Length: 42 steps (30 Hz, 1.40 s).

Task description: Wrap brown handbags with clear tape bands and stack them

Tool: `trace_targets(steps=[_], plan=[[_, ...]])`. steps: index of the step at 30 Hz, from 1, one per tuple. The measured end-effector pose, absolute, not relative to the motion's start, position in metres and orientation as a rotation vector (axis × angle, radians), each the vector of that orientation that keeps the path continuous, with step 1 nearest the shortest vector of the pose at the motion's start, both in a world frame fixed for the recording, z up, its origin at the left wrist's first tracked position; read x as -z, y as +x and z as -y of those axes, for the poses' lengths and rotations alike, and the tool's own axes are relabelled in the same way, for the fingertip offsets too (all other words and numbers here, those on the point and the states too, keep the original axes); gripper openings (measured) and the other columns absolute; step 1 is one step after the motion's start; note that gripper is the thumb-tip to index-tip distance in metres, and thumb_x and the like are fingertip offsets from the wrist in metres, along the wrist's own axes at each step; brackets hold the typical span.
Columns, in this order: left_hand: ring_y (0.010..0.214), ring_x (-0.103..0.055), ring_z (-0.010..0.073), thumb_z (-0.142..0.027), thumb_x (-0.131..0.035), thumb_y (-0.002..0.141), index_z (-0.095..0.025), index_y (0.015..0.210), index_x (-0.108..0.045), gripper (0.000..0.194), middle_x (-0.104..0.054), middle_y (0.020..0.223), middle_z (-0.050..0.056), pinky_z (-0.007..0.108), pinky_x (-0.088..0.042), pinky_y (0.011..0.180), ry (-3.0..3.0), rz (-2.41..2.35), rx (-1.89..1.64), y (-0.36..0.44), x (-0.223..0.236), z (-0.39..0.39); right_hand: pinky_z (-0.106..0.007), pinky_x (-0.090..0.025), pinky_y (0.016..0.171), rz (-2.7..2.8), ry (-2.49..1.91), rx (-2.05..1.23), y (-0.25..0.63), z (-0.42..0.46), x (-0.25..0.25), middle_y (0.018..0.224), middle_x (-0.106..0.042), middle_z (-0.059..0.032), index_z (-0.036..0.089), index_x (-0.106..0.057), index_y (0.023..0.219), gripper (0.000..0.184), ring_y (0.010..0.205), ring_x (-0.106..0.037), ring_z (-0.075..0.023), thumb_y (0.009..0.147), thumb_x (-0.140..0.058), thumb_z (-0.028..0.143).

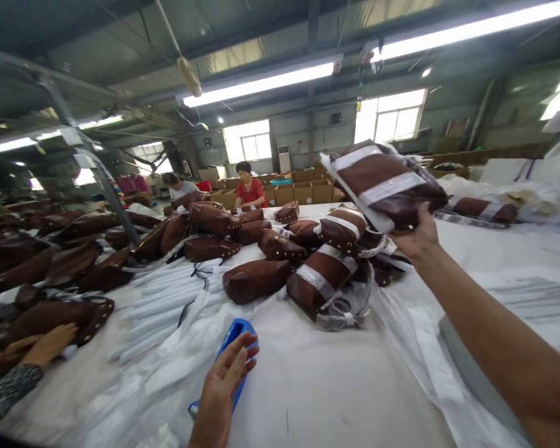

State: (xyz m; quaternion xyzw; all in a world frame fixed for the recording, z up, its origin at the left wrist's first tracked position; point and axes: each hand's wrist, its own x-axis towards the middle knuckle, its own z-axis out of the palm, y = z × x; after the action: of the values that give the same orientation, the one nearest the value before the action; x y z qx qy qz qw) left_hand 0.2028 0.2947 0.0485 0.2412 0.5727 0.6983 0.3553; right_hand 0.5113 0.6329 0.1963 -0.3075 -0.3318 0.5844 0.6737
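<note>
My right hand [417, 238] is stretched far out over the table and grips a brown leather bag [386, 182] wrapped in white paper bands, holding it up above a heap of similar bags [326, 255]. My left hand [226, 376] is low near the front, fingers out and together, lying against a blue plastic tool [237, 333] on the white table cover [336, 386]. The fingers are not wrapped round the tool.
Many brown bags [65, 261] lie piled along the left. White paper rolls and plastic sheets [168, 305] lie in the middle. Another person's hand and grey sleeve [32, 358] rest at the left edge. Two people [249, 186] work at the far end by cardboard boxes [303, 186].
</note>
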Motion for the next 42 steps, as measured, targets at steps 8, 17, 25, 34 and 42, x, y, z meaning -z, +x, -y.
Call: trace_targets(steps=[8, 17, 25, 34, 42], plan=[[0.114, -0.066, 0.0247, -0.038, -0.054, 0.091, -0.02, 0.134, -0.059, 0.046, -0.065, 0.133, 0.012, 0.038, -0.055, 0.094, 1.644, -2.036, -1.239, 0.136, -0.038, -0.399, -0.049, -0.05, 0.103, 1.469, -0.881, -1.835, 0.425, -0.536, -0.033, 0.128, -0.067, -0.0142, 0.017, -0.069, 0.118, 0.054, 0.113, -0.067, -0.0292, 0.076, -0.08, 0.049], [0.146, -0.026, 0.0448, -0.017, -0.086, 0.062, -0.018, 0.148, -0.041, 0.096, -0.035, 0.156, 0.025, 0.068, -0.018, 0.114, 1.955, -2.481, -0.613, 0.063, -0.03, -0.531, -0.04, -0.056, 0.084, 1.604, -1.124, -1.794, 0.439, -0.45, 0.076, 0.106, -0.076, -0.0127, 0.018, -0.076, 0.109, 0.066, 0.095, -0.071, -0.0289, 0.074, -0.067, 0.073], [0.114, -0.06, 0.0313, -0.028, -0.078, 0.077, -0.022, 0.134, -0.058, 0.061, -0.069, 0.119, 0.013, 0.038, -0.048, 0.091, 2.137, -2.536, -0.257, 0.03, -0.04, -0.546, -0.039, -0.058, 0.08, 1.539, -1.239, -1.766, 0.463, -0.443, 0.121, 0.105, -0.077, -0.01, 0.024, -0.079, 0.107, 0.066, 0.094, -0.071, -0.0315, 0.072, -0.063, 0.078], [0.106, -0.059, 0.0282, -0.027, -0.072, 0.08, -0.027, 0.107, -0.074, 0.028, -0.074, 0.106, 0.006, 0.037, -0.047, 0.089, 2.43, -2.511, -0.19, 0.033, -0.133, -0.533, -0.04, -0.059, 0.088, 1.7, -1.127, -1.688, 0.453, -0.445, 0.073, 0.104, -0.077, -0.0083, 0.024, -0.079, 0.106, 0.053, 0.094, -0.072, -0.0312, 0.079, -0.065, 0.067], [0.1, -0.063, 0.0278, -0.042, -0.066, 0.087, -0.029, 0.113, -0.072, 0.03, -0.075, 0.109, 0.002, 0.039, -0.05, 0.088, 2.679, -2.546, -0.66, 0.075, -0.216, -0.415, -0.041, -0.061, 0.089, 1.788, -1.006, -1.031, 0.457, -0.425, 0.006, 0.126, -0.068, -0.0086, 0.028, -0.063, 0.132, 0.051, 0.103, -0.07, -0.0302, 0.087, -0.064, 0.051]])
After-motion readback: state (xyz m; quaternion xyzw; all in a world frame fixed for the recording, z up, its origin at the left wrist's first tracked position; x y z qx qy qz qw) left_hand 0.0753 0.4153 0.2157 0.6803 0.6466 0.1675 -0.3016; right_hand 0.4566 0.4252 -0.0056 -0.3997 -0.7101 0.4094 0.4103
